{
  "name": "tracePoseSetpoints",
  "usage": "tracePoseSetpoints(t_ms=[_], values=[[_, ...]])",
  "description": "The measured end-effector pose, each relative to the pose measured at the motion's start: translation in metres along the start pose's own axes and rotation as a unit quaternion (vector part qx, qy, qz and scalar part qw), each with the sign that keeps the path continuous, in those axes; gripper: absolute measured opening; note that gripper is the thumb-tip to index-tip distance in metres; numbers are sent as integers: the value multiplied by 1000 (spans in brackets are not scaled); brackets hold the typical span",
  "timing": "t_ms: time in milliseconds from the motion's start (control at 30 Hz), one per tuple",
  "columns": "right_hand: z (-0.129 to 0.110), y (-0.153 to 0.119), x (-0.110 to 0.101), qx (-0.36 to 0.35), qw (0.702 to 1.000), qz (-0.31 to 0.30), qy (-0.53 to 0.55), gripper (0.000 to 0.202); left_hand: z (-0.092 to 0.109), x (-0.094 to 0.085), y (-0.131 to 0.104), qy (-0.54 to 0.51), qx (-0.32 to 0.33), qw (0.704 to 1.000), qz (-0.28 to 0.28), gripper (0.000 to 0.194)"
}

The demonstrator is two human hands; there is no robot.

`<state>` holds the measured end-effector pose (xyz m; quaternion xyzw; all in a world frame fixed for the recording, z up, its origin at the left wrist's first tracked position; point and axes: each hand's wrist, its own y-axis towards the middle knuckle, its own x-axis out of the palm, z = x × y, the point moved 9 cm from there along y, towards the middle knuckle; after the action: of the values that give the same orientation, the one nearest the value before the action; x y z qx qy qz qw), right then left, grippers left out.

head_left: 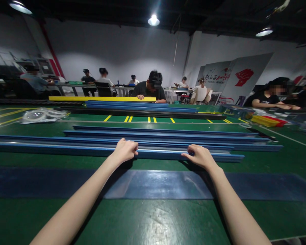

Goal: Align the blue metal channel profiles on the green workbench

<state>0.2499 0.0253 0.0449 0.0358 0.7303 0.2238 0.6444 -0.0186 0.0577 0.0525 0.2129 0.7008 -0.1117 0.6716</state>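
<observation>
Several long blue channel strips lie crosswise on the green tabletop. My left hand [124, 149] is closed over the nearest blue channel strip [160, 154], knuckles up and thumb at its near side. Farther right along the same strip, my right hand [201, 156] curls its fingers over the top, with the thumb against the front face. Both hands' fingertips are partly hidden by the strip. Just behind it lie other blue strips [173, 136], close together and roughly parallel. A flat, clear bluish sheet [155, 183] stretches across the table between the strip and me.
Across the green table [158, 217], a person [149, 88] bends over a yellow strip [102, 99], with more blue and black strips before it. A plastic-wrapped bundle [38, 115] lies left. Yellow and red trays [266, 120] stand right, near another person [272, 97].
</observation>
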Motion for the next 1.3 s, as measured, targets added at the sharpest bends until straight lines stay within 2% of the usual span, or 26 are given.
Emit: tracePoseSetpoints(t_ms=[167, 333, 500, 667, 833, 967, 1100, 1300], values=[[21, -3, 2, 48, 999, -5, 15, 38, -19, 2, -2, 16, -42, 999, -31, 9], [21, -1, 8, 44, 999, -18, 13, 35, -18, 2, -3, 28, -41, 997, -54, 9], [9, 2, 10, 22, 999, -26, -13, 35, 6, -3, -3, -10, 2, 999, -49, 15], [-22, 6, 11, 19, 998, -31, -51, 33, 36, -4, -4, -33, 59, 998, -15, 21], [-56, 8, 13, 14, 999, 0, -50, 32, 60, -4, 0, -51, 84, 995, 14, 22], [-67, 8, 15, 9, 999, 38, -27, 31, 79, 0, 10, -50, 91, 995, 13, 17], [-68, 9, 16, -5, 999, 41, 2, 31, 84, 7, 19, -31, 86, 996, -6, 12], [-68, 8, 13, -57, 998, 18, -17, 28, 84, 6, 20, -23, 110, 994, 11, 12]])
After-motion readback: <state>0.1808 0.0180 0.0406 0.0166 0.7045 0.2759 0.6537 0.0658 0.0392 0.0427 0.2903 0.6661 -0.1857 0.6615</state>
